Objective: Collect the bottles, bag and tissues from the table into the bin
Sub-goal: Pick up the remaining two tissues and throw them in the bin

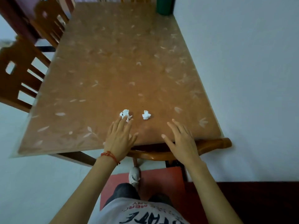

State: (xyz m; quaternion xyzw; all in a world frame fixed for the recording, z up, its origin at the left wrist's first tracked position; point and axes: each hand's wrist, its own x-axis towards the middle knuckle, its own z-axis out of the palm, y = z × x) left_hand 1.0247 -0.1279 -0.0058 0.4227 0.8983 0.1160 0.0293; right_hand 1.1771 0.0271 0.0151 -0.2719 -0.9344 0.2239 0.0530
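Observation:
Two crumpled white tissues lie near the front edge of the brown leaf-patterned table (113, 62). The left tissue (125, 114) has the fingertips of my left hand (120, 138) reaching it, fingers straight and spread. The right tissue (146, 115) lies alone, a little ahead and to the left of my right hand (181, 141), which hovers flat and open over the table's edge. No bottle or bag shows on the table. A dark green container (164, 5) stands at the far right corner.
Wooden chairs (17, 75) stand along the table's left side. Another chair's curved back (210, 146) is tucked under the front edge below my right hand. A white wall (242, 62) runs along the right. A red mat (153, 180) lies at my feet.

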